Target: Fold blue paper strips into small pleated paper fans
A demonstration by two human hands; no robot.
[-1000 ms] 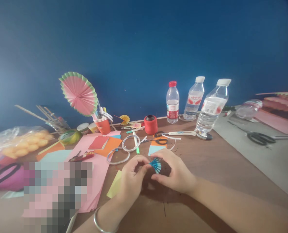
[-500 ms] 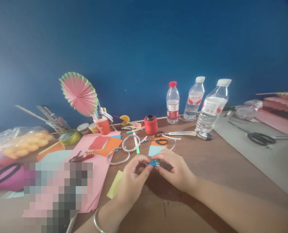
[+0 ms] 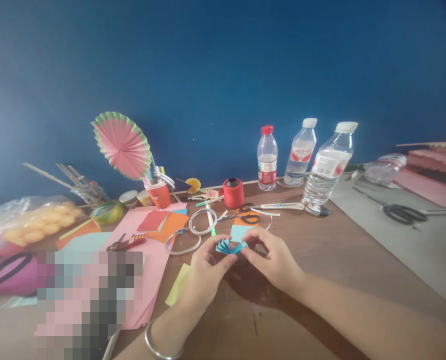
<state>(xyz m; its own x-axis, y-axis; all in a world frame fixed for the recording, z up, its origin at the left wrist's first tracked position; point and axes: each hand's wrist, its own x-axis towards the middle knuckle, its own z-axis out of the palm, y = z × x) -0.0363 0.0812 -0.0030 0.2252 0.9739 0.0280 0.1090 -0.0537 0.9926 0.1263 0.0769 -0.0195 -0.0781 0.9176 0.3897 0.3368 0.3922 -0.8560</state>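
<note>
Between my two hands is a small blue pleated paper fan [image 3: 226, 246], its folds partly spread on the left side. My left hand [image 3: 208, 267] pinches it near the lower middle between thumb and fingers. From the other side, the thumb and fingertips of my right hand [image 3: 271, 255] grip its right end. Just beyond my fingers lies a light blue paper square [image 3: 241, 232]. Beside my left wrist is a yellow paper piece [image 3: 178, 286], partly covered by that hand.
Behind my hands are scissors [image 3: 250, 218], a red thread spool [image 3: 234, 193], a white-handled cutter [image 3: 283, 206] and coiled white cord [image 3: 183, 241]. Bottles [image 3: 267, 165] line the wall. Pink paper [image 3: 151, 280] and pliers [image 3: 132, 242] lie left; a watermelon fan [image 3: 123, 145] stands in a red cup [image 3: 158, 195].
The blue paper fan has gone from a narrow folded bundle to partly fanned out, its pleats opening to the left. Both hands stay nearly in place.
</note>
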